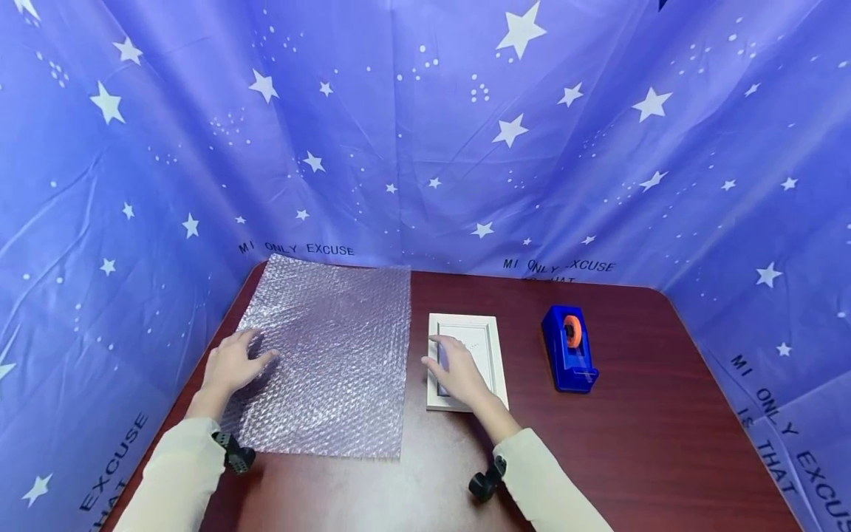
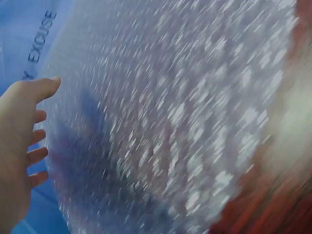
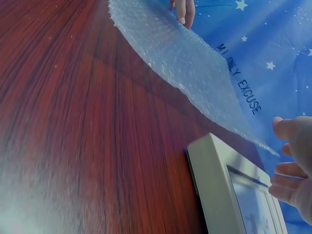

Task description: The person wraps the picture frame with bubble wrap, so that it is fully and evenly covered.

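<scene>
Starry cloth (image 1: 399, 133) backs the table (image 1: 645, 436); from my head, my left hand (image 1: 230, 362) is over the left edge of the bubble wrap (image 1: 332, 355) and my right hand (image 1: 460, 373) over the white frame (image 1: 480, 351), both with fingers apart. From my left wrist, the wrap spreads beside my thumb; from my right, the frame lies just beside my fingers.

Looks forward and down from head, farthest; close over bubble wrap (image 2: 170, 97) from left wrist; leftward, low, from right, sharing that wrap.

Clear bubble wrap (image 1: 335, 355) spread flat; white frame (image 1: 477, 340) lying just beside
</scene>
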`<state>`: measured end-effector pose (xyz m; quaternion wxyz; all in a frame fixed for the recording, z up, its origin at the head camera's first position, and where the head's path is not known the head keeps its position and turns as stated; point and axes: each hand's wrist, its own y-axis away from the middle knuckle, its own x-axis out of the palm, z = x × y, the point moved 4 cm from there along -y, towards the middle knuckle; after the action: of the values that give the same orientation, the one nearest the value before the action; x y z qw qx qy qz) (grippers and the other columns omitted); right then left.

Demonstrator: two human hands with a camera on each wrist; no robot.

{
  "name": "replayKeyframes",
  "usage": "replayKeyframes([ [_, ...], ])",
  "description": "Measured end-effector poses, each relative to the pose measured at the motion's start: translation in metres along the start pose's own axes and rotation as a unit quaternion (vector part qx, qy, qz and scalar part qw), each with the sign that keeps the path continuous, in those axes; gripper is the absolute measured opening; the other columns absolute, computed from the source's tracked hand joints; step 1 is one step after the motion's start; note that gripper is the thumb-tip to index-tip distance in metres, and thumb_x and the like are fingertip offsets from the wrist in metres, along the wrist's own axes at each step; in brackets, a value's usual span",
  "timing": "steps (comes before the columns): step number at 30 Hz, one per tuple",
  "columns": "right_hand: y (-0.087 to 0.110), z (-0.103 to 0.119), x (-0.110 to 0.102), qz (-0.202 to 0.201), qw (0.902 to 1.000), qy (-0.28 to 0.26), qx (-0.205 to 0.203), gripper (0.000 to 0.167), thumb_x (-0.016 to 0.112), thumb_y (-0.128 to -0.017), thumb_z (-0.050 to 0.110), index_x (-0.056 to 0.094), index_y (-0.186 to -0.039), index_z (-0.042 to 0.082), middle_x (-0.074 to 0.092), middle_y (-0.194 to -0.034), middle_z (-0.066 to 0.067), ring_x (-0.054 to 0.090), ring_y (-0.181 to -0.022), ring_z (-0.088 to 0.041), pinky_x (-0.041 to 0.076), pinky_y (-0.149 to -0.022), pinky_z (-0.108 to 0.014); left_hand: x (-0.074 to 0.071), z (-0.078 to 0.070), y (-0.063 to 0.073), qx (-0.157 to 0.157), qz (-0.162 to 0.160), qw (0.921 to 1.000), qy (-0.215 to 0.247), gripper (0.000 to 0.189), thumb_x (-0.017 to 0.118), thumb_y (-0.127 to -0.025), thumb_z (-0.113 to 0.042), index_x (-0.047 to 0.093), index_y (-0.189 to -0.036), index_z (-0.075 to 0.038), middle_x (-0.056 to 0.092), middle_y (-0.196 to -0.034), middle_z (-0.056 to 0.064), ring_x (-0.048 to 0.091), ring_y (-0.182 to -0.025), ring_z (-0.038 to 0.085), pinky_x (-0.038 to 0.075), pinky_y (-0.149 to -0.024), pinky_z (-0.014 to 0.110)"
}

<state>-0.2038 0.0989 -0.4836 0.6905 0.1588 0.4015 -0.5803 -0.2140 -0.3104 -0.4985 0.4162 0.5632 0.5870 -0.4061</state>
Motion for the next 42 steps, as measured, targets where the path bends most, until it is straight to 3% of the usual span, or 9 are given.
replayKeyframes([
  [6, -0.008, 0.01, 0.019, 0.016, 0.9996, -0.024, -0.002, 0.05, 0.065, -0.09, 0.023, 0.053, -0.131, -0.003, 0.062, -0.126, -0.021, 0.063, -0.114, -0.035, 0.051, -0.099, -0.045, -0.008, 0.022, -0.001, -0.058, 0.011, 0.9976, 0.036, 0.068, 0.056, -0.091, -0.033, 0.035, -0.14, 0.01, 0.033, -0.142, 0.038, 0.034, -0.126, 0.057, 0.034, -0.101, 0.069],
  [10, -0.015, 0.016, 0.029, 0.026, 0.9982, -0.053, 0.0, 0.053, 0.067, -0.088, 0.016, 0.05, -0.131, -0.01, 0.062, -0.12, -0.028, 0.067, -0.103, -0.035, 0.057, -0.09, -0.041, -0.011, 0.029, -0.001, -0.113, 0.024, 0.9911, 0.067, 0.063, 0.051, -0.093, -0.026, 0.032, -0.139, 0.013, 0.037, -0.136, 0.042, 0.037, -0.124, 0.058, 0.036, -0.102, 0.066],
  [14, -0.019, 0.019, 0.039, 0.04, 0.9944, -0.086, 0.047, 0.057, 0.067, -0.087, 0.014, 0.046, -0.134, -0.012, 0.061, -0.119, -0.03, 0.067, -0.104, -0.036, 0.057, -0.089, -0.038, -0.011, 0.032, -0.001, -0.14, 0.018, 0.986, 0.088, 0.054, 0.049, -0.094, -0.021, 0.039, -0.133, 0.016, 0.049, -0.124, 0.04, 0.048, -0.116, 0.054, 0.043, -0.095, 0.061],
  [18, -0.021, 0.021, 0.045, 0.037, 0.9865, -0.125, 0.1, 0.058, 0.068, -0.086, 0.007, 0.044, -0.135, -0.013, 0.062, -0.119, -0.029, 0.068, -0.102, -0.035, 0.059, -0.086, -0.033, -0.01, 0.035, -0.002, -0.141, -0.016, 0.9846, 0.102, 0.043, 0.048, -0.092, -0.015, 0.049, -0.123, 0.016, 0.061, -0.109, 0.034, 0.057, -0.101, 0.047, 0.047, -0.085, 0.055],
  [22, -0.024, 0.023, 0.046, 0.016, 0.9799, -0.152, 0.128, 0.054, 0.068, -0.083, 0.002, 0.049, -0.131, -0.013, 0.066, -0.115, -0.026, 0.07, -0.096, -0.033, 0.06, -0.081, -0.029, -0.014, 0.036, -0.004, -0.145, -0.05, 0.9817, 0.113, 0.035, 0.046, -0.09, -0.009, 0.057, -0.114, 0.014, 0.064, -0.103, 0.032, 0.059, -0.097, 0.046, 0.047, -0.083, 0.054],
  [29, -0.029, 0.022, 0.045, -0.043, 0.9649, -0.176, 0.191, 0.041, 0.073, -0.077, 0.002, 0.063, -0.116, -0.006, 0.073, -0.091, -0.017, 0.073, -0.078, -0.026, 0.059, -0.065, -0.023, -0.021, 0.033, -0.009, -0.146, -0.062, 0.9794, 0.126, 0.024, 0.053, -0.089, -0.009, 0.062, -0.103, 0.009, 0.067, -0.093, 0.027, 0.061, -0.086, 0.039, 0.046, -0.069, 0.041],
  [34, -0.027, 0.019, 0.036, -0.086, 0.9507, -0.191, 0.229, 0.031, 0.075, -0.072, -0.002, 0.069, -0.103, -0.002, 0.075, -0.081, -0.016, 0.073, -0.068, -0.023, 0.058, -0.058, -0.022, -0.021, 0.03, -0.012, -0.129, -0.066, 0.9817, 0.123, 0.02, 0.056, -0.088, -0.01, 0.064, -0.097, 0.006, 0.067, -0.089, 0.026, 0.061, -0.085, 0.038, 0.046, -0.073, 0.045],
  [38, -0.019, 0.016, 0.029, -0.088, 0.9419, -0.211, 0.246, 0.029, 0.075, -0.073, -0.004, 0.069, -0.101, -0.003, 0.074, -0.081, -0.018, 0.072, -0.064, -0.019, 0.058, -0.057, -0.021, -0.02, 0.024, -0.018, -0.114, -0.072, 0.9828, 0.126, 0.018, 0.057, -0.087, -0.009, 0.065, -0.094, 0.005, 0.068, -0.086, 0.025, 0.062, -0.083, 0.038, 0.046, -0.075, 0.047],
  [42, -0.008, 0.016, 0.024, -0.094, 0.9405, -0.213, 0.248, 0.028, 0.075, -0.072, -0.005, 0.07, -0.1, -0.005, 0.074, -0.08, -0.019, 0.072, -0.063, -0.022, 0.058, -0.057, -0.021, -0.02, 0.014, -0.025, -0.097, -0.08, 0.9837, 0.128, 0.017, 0.059, -0.087, -0.009, 0.066, -0.093, 0.005, 0.069, -0.085, 0.025, 0.062, -0.084, 0.039, 0.047, -0.078, 0.049],
])
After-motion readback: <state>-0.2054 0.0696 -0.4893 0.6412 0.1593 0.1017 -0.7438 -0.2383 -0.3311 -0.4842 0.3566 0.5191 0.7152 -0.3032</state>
